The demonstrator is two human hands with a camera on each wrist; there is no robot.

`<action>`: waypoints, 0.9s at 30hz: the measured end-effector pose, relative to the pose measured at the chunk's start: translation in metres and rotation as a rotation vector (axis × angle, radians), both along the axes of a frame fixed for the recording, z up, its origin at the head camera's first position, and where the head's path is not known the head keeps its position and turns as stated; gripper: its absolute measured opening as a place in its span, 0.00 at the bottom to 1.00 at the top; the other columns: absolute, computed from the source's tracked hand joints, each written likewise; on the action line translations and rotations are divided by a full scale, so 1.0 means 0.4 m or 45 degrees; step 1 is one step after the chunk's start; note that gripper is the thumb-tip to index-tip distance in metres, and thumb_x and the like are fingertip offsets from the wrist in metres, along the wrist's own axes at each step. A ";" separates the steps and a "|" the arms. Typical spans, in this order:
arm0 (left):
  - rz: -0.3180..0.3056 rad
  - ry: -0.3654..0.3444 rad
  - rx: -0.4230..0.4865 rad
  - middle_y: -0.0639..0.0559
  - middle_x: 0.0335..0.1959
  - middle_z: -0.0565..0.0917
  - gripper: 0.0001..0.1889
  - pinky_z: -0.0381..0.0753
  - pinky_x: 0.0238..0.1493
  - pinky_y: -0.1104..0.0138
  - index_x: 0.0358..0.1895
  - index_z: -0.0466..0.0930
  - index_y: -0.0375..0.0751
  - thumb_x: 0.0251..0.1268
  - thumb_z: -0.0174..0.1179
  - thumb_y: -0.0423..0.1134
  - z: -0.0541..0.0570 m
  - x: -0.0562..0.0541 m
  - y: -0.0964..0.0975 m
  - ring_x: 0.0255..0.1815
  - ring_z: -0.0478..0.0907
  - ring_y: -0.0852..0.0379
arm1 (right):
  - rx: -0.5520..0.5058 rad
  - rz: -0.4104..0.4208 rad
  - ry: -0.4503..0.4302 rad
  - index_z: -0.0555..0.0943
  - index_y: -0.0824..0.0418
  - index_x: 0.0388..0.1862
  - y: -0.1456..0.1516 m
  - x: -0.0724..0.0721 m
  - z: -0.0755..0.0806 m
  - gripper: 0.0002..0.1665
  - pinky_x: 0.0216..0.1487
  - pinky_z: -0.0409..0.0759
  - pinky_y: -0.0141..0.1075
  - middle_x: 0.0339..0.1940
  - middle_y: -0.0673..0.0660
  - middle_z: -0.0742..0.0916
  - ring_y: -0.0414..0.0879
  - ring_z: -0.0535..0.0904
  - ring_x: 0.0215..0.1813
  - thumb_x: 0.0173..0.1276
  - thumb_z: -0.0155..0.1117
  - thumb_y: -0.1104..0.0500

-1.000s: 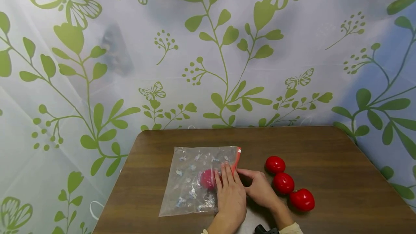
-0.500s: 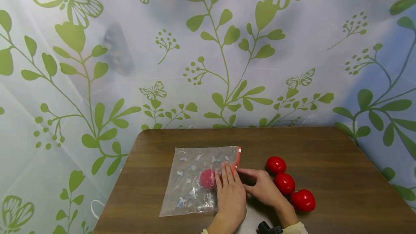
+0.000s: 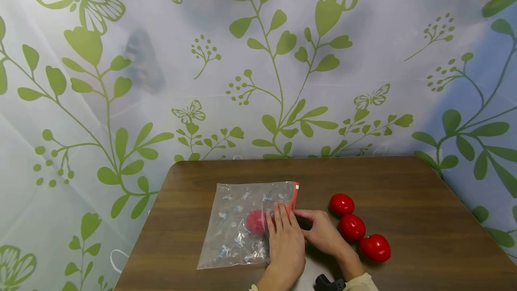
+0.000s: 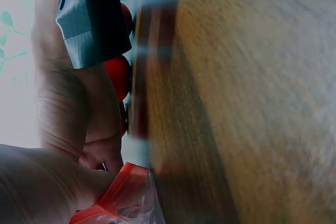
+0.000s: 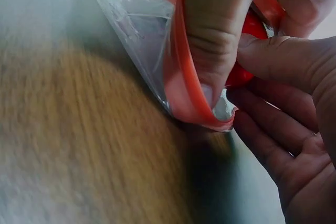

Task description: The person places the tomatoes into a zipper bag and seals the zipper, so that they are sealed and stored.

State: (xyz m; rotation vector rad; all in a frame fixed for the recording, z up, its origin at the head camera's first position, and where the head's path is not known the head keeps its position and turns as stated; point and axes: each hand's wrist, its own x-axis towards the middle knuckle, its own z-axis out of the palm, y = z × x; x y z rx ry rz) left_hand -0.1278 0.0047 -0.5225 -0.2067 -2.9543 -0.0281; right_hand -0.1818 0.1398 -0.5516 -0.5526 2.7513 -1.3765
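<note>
A clear zip bag (image 3: 220, 246) with small pale prints lies flat, its red zip edge (image 3: 295, 196) towards the right. Through the film shows a pinkish-red round thing (image 3: 255, 222), partly covered by my left hand (image 3: 286, 246). That hand rests on the bag, fingers extended, while its thumb (image 5: 210, 77) holds the red edge from inside the mouth. At the opening, my right hand (image 3: 325, 235) holds a red tomato (image 5: 254, 30), its thumb against the glossy skin. Most of that tomato is hidden by both hands. The bag's mouth (image 4: 126, 182) gapes in the left wrist view.
Three glossy red tomatoes, the far one (image 3: 341, 204), the middle one (image 3: 352, 227) and the near one (image 3: 375, 248), lie in a slanting row right of my right hand. The brown table (image 3: 436, 219) meets a leaf-patterned curtain (image 3: 250, 66) behind. A black device (image 3: 329, 283) sits on my right wrist.
The round thing in the bag has shifted slightly left, away from the mouth. Both hands keep nearly the same place, and the tomatoes on the table have not moved.
</note>
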 end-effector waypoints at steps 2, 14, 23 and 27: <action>-0.001 0.005 -0.002 0.35 0.84 0.70 0.29 0.64 0.85 0.43 0.78 0.75 0.35 0.76 0.61 0.40 0.000 0.000 0.000 0.87 0.65 0.40 | -0.002 0.003 -0.004 0.88 0.60 0.67 -0.003 -0.001 0.000 0.30 0.70 0.82 0.58 0.64 0.56 0.92 0.52 0.89 0.65 0.65 0.81 0.60; 0.000 0.058 -0.018 0.33 0.83 0.70 0.29 0.67 0.83 0.44 0.76 0.76 0.35 0.75 0.62 0.38 -0.001 0.002 -0.002 0.86 0.67 0.39 | -0.007 -0.011 0.024 0.90 0.56 0.64 -0.019 -0.006 -0.009 0.29 0.70 0.83 0.57 0.61 0.53 0.93 0.49 0.91 0.61 0.63 0.83 0.59; -0.010 0.091 -0.054 0.33 0.81 0.72 0.29 0.68 0.83 0.43 0.75 0.78 0.35 0.73 0.63 0.39 -0.005 0.000 -0.007 0.84 0.68 0.38 | -0.058 -0.004 -0.008 0.91 0.54 0.64 -0.035 -0.006 -0.012 0.27 0.70 0.84 0.52 0.60 0.51 0.93 0.44 0.90 0.61 0.64 0.81 0.62; -0.010 0.101 -0.043 0.32 0.80 0.73 0.29 0.69 0.82 0.44 0.74 0.78 0.35 0.72 0.64 0.38 -0.007 -0.003 -0.008 0.84 0.69 0.37 | -0.066 0.000 0.003 0.91 0.54 0.64 -0.040 -0.004 -0.013 0.27 0.70 0.85 0.49 0.60 0.51 0.93 0.44 0.90 0.61 0.65 0.81 0.61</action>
